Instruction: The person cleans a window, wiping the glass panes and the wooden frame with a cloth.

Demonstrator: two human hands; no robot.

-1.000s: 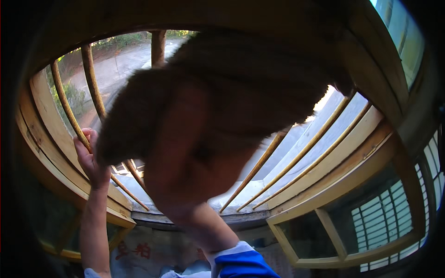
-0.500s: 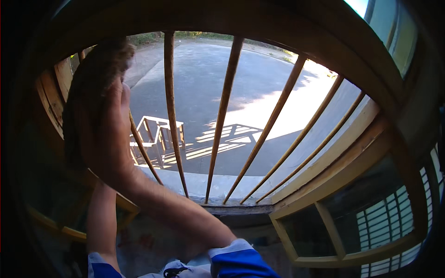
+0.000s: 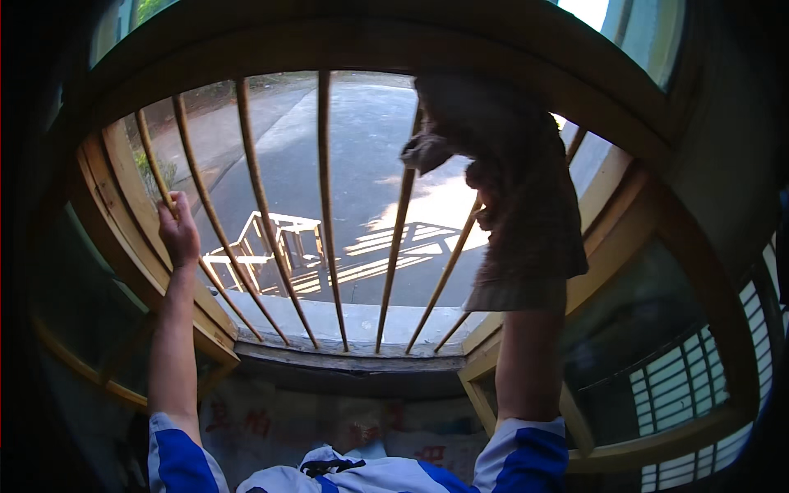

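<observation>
Grey paving (image 3: 366, 181) lies beyond the window's bars; the left hand (image 3: 179, 232) curls round the leftmost bar (image 3: 154, 160), while dark cloth (image 3: 534, 214) hides the right hand, its grip unclear.

Arms (image 3: 171, 353) aloft (left fingers (image 3: 179, 205) curled)

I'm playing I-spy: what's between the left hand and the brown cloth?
In the head view, brown window bars stand between the left hand and the brown cloth, with grey ground showing through the gaps.
</observation>
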